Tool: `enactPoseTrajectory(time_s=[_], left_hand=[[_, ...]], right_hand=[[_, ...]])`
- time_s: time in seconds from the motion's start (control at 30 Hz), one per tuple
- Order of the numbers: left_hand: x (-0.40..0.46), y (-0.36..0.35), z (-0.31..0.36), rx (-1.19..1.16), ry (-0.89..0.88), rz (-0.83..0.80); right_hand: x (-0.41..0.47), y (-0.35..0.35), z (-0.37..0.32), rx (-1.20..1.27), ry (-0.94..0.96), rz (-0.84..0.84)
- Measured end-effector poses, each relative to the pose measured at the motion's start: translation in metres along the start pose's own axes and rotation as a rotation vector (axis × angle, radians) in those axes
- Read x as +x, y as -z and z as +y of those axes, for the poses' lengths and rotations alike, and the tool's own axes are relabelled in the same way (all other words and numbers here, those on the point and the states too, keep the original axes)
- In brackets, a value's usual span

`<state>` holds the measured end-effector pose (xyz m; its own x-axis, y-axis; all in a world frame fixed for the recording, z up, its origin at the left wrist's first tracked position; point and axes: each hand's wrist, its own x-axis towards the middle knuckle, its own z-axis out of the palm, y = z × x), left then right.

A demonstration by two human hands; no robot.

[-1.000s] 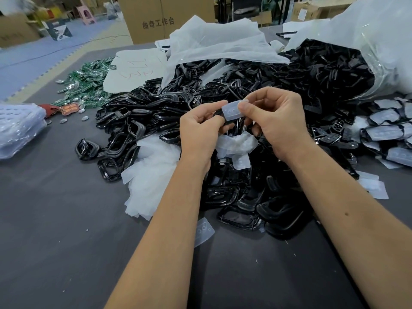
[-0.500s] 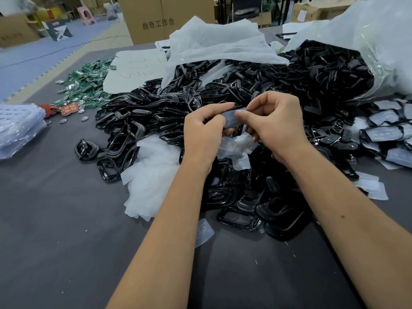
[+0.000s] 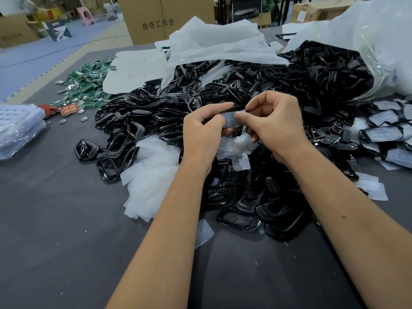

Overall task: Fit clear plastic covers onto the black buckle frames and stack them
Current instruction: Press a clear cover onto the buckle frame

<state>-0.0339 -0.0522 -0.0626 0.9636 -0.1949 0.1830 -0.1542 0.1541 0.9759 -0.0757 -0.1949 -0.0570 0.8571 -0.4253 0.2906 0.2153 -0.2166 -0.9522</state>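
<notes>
Above the middle of the dark grey counter (image 3: 55,230), the left hand (image 3: 200,134) and the right hand (image 3: 274,126) both pinch one small clear plastic cover (image 3: 230,119) against a thin black buckle frame (image 3: 238,106). The fingers of both hands curl around the pair, with the thumbs pressing on the cover's face. Whether the cover is fully seated cannot be told.

By the look of it the job is at an early stage. A modest cluster of black frames already wearing clear covers (image 3: 383,134) lies along the right edge. A huge loose heap of bare black buckle frames (image 3: 156,112) spreads across the centre and far side, and more spill from a big clear plastic bag (image 3: 383,52) at the far right corner. Loose clear covers (image 3: 238,150) lie just under the hands, and a further pile of translucent white covers (image 3: 147,175) rests left of the wrists.

Open room lies along the near edge and the near left corner, where bare cloth shows. The left edge holds a stack of clear blister sheets (image 3: 17,128), with green circuit pieces (image 3: 87,81) beyond it. The right edge is crowded, so a finished piece would probably land among the covered ones there
</notes>
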Motion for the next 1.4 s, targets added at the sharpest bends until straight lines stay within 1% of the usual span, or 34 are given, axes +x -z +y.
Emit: enactPoseTrajectory(time_s=[0.33, 0.57, 0.77, 1.07, 1.2, 1.27, 1.4], left_hand=[[0.001, 0.001, -0.001, 0.089, -0.061, -0.006], [0.001, 0.002, -0.002, 0.119, -0.077, -0.002], [0.0, 0.002, -0.004, 0.128, -0.096, -0.007], [0.001, 0.003, -0.005, 0.101, -0.057, -0.024], [0.001, 0.003, -0.004, 0.065, -0.047, -0.022], [0.001, 0.002, -0.003, 0.036, -0.038, -0.021], [0.001, 0.002, -0.002, -0.04, -0.008, -0.026]], right_hand=[[0.0, 0.001, -0.002, 0.069, -0.043, 0.028], [0.0, 0.002, -0.002, 0.114, -0.032, 0.017], [0.001, 0.001, 0.003, 0.015, 0.01, 0.047], [0.001, -0.002, 0.007, -0.138, 0.074, 0.123], [0.002, -0.002, 0.008, -0.185, 0.038, 0.157], [0.002, -0.001, 0.008, -0.137, -0.014, 0.142], [0.003, 0.0, 0.007, 0.056, -0.105, 0.053]])
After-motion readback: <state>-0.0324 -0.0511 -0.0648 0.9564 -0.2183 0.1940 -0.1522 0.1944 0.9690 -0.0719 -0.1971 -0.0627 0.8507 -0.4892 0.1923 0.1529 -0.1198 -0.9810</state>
